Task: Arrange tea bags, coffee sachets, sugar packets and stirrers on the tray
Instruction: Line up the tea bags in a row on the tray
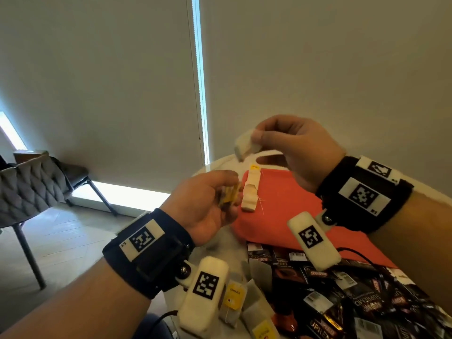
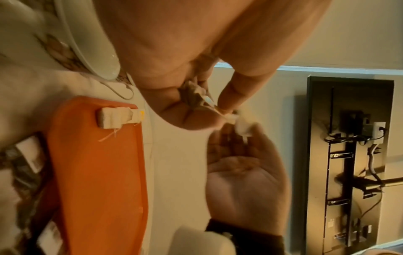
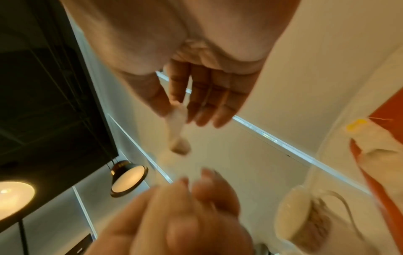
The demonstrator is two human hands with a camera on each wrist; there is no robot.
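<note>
Tea bags are the business right now, and both hands are up off the table with one apiece. Starting left: the left hand (image 1: pixel 208 204) has its fingers curled in, pinching a small bundle of tea bags (image 1: pixel 230 195) with yellow paper tags, crumpled soft against the palm. Just beyond those fingertips, a neat row of tea bags (image 1: pixel 250 189) already lies on the tray (image 1: pixel 293 216), pale, pillowy paper squares overlapped like shingles, a yellow tag at the far end and a loose thread trailing off the near one. That tray is smooth orange plastic with rounded corners, mostly bare.

Over to the right: the right hand (image 1: pixel 293 152) pinches a single tea bag (image 1: pixel 245 146) between thumb and forefinger, the other fingers loosely extended below. It hangs limp, a thin porous paper pouch, above the far end of the row. Blurred, so its tag can't be made out.

Below the wrists, near the person, sits the unsorted heap: more tea bags (image 1: pixel 234 297) and glossy black coffee sachets (image 1: pixel 342 297), crinkly foil. Sugar and stirrers I can't spot.

So, early going, I'd say — the tea row is being built. Next move calls for lowering that single bag flat onto the row's end, aligned with it, with a gentle release so the light paper doesn't flip or snag its string.
</note>
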